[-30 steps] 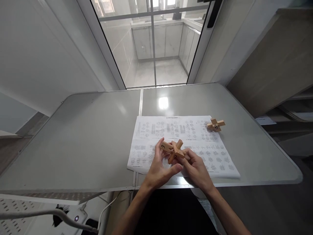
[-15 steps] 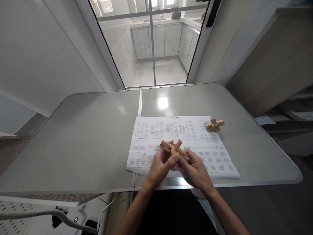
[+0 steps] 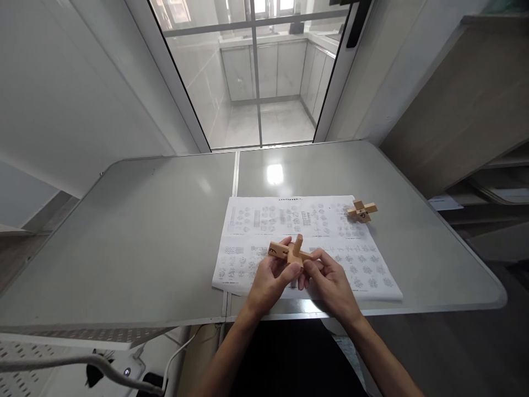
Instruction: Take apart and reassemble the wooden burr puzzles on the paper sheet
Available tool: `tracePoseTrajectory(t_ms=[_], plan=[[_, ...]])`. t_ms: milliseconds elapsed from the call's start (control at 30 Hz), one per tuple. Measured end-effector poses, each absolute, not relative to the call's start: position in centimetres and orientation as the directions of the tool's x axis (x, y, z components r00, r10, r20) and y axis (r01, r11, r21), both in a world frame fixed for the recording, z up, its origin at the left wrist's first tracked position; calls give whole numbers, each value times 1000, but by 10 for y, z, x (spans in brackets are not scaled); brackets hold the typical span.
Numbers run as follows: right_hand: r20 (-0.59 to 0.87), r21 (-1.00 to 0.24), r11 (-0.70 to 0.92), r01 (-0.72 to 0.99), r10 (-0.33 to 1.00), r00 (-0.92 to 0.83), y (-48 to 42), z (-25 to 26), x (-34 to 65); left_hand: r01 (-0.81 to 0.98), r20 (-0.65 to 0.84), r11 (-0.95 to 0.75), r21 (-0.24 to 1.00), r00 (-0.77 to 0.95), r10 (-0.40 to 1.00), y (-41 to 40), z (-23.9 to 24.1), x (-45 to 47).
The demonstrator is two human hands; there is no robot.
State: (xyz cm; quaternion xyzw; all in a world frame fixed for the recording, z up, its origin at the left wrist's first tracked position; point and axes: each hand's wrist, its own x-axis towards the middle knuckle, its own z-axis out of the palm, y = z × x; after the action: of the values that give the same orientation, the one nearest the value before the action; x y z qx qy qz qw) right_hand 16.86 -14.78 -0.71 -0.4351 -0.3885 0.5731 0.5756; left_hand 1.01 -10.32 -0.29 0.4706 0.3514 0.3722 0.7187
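A wooden cross-shaped puzzle (image 3: 289, 252) of interlocked bars is held between both hands above a printed instruction sheet (image 3: 306, 220). My left hand (image 3: 270, 278) pinches its left side, thumb and fingers closed on the bars. My right hand (image 3: 328, 281) grips its right end with closed fingers. One bar carries a dark mark. A second, smaller wooden cross puzzle (image 3: 361, 211) lies on the table at the sheet's far right corner, away from both hands.
The grey table (image 3: 144, 231) has a seam down its middle and a rounded right edge. A glass sliding door (image 3: 256, 71) stands behind it. Wooden shelving (image 3: 475, 110) is at the right. A cable and power strip (image 3: 124, 375) lie on the floor at lower left.
The puzzle has been turned in my hands, so its upright bar now stands straighter. My left fingers have closed in on it. The camera view shifted slightly.
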Motion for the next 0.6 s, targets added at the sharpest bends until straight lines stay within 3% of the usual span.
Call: tracePoseTrajectory(t_ms=[600], plan=[[-91,-945,-34,-326,983,161,-151,-14,172,-253,-175,300,920,420,891,-115,0,34]])
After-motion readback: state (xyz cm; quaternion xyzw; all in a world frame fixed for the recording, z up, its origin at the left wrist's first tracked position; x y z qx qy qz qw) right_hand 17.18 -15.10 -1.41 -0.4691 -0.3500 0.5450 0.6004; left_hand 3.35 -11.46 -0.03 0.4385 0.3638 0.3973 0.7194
